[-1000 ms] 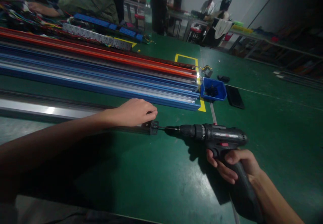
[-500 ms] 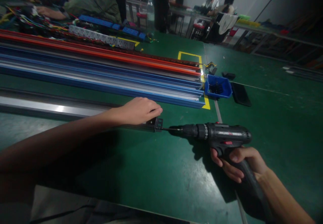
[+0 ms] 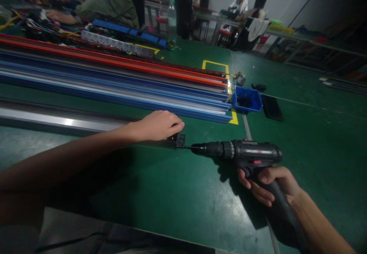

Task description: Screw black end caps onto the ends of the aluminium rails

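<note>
My right hand (image 3: pixel 268 187) is wrapped round the grip of a black cordless drill (image 3: pixel 256 154), index finger near the trigger. The drill lies level and points left, its long thin bit (image 3: pixel 195 147) reaching a black end bracket (image 3: pixel 180 140). That bracket sits at the right end of a long dark metal profile (image 3: pixel 65 122) with a shiny silver inside. Over this end rests my left hand (image 3: pixel 160 126), its fingers curled down round the profile beside the bracket. The hand itself hides most of its grip and part of the profile.
Behind the profile lie long blue rails (image 3: pixel 143 97) and orange rails (image 3: pixel 160 66). At their right ends stands a blue bin (image 3: pixel 248 99) with small black parts, beside a flat black object (image 3: pixel 272 107). Wiring and a co-worker's sleeve (image 3: pixel 109 5) are at the back left.
The drill and my right hand have shifted very slightly left, with the bit still at the bracket. My left hand stays on the profile.
</note>
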A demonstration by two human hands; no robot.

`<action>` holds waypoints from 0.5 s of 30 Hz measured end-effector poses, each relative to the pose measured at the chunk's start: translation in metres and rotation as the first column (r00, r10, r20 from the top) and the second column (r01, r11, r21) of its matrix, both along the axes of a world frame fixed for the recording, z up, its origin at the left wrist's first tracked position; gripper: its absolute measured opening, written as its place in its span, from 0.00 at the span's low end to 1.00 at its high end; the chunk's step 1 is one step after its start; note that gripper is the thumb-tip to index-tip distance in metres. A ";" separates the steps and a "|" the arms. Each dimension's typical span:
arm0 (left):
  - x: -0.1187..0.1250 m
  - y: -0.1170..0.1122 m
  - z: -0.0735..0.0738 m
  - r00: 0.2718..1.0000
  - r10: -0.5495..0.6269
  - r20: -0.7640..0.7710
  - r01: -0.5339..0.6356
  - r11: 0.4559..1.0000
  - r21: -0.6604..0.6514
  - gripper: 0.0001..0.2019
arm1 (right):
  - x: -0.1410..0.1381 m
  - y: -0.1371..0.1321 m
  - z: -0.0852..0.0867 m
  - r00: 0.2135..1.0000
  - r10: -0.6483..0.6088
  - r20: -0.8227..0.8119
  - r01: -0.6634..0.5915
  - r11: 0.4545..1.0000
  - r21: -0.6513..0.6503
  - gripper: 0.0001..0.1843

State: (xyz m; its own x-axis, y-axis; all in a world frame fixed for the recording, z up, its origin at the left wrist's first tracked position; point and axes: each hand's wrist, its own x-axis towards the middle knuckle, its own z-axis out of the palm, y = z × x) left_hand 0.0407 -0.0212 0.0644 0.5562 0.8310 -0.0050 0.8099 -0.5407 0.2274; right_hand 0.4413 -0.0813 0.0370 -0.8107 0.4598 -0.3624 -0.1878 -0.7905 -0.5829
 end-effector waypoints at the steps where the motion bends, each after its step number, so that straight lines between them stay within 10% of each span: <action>1: 0.000 0.000 0.000 1.000 -0.001 0.001 0.001 1.000 0.001 0.25 | 0.000 0.000 0.000 1.000 0.002 -0.002 -0.002 1.000 -0.005 0.22; 15: 0.000 -0.002 0.006 0.990 -0.082 0.116 0.088 0.995 -0.051 0.25 | -0.007 0.003 -0.003 0.998 0.056 0.002 -0.056 0.998 0.015 0.22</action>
State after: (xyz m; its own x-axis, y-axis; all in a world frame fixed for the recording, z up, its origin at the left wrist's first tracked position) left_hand 0.0403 -0.0236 0.0703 0.6244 0.7809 0.0174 0.7289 -0.5905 0.3466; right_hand 0.4347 -0.0780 0.0338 -0.8348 0.4192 -0.3568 -0.1425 -0.7907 -0.5954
